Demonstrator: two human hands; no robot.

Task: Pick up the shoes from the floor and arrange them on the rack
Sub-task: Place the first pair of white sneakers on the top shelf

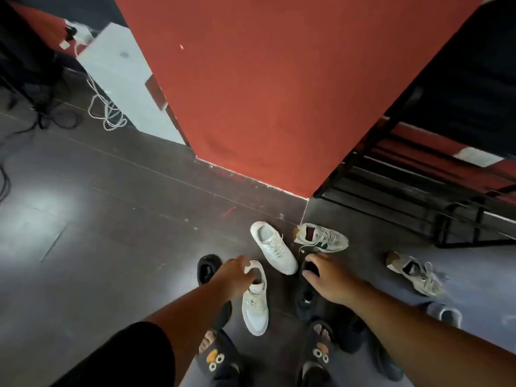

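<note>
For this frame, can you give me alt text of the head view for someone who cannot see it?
A person bends over shoes scattered on a dark floor: the left hand grips the heel opening of a white sneaker, and the right hand reaches onto a black shoe. A black rack stands to the right beside a red wall.

A red wall [279, 88] juts onto the dark glossy floor [111, 219]. Left of it stand a white cabinet [122, 76] and coiled cables [107, 110].
</note>
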